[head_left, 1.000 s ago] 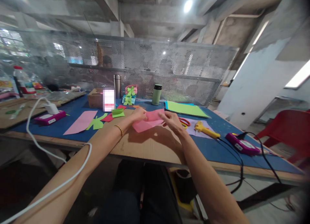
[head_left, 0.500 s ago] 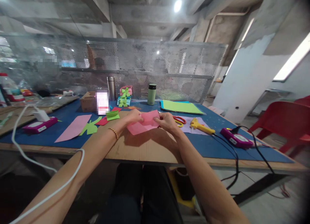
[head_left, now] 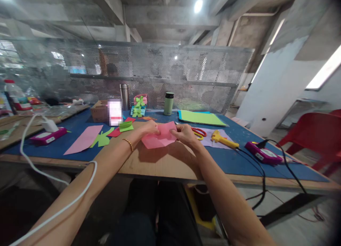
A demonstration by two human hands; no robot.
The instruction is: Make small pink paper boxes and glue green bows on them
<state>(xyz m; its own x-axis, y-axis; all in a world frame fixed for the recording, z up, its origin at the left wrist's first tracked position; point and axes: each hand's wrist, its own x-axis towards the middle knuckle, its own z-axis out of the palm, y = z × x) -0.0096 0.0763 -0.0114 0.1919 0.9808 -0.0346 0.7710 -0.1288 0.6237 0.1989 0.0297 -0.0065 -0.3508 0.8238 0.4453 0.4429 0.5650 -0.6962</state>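
Observation:
A sheet of pink paper (head_left: 160, 138) is held up over a brown board (head_left: 160, 164) at the table's near edge. My left hand (head_left: 150, 128) is closed on the sheet's left part, the thumb pressed on it. Pinching the right edge is my right hand (head_left: 185, 134). Scissors with red and yellow handles (head_left: 198, 133) lie just beyond the right hand. Left of the board are a pale pink paper piece (head_left: 84, 139), a green paper cutout (head_left: 102, 137), and red paper (head_left: 115, 133) with a folded green piece (head_left: 126, 126) on it.
A yellow glue gun (head_left: 223, 139) rests on lilac paper at right, its black cord hanging over the edge. Purple power strips (head_left: 262, 153) sit at both sides. A green flask (head_left: 168, 104), steel flask (head_left: 124, 97), cardboard box (head_left: 99, 111) and green sheets (head_left: 204, 118) stand behind. A white cable (head_left: 80, 194) crosses my left forearm.
The view has shifted slightly, so things appear a little further right. Both hands keep hold of the pink paper, whose lower left part has tilted slightly.

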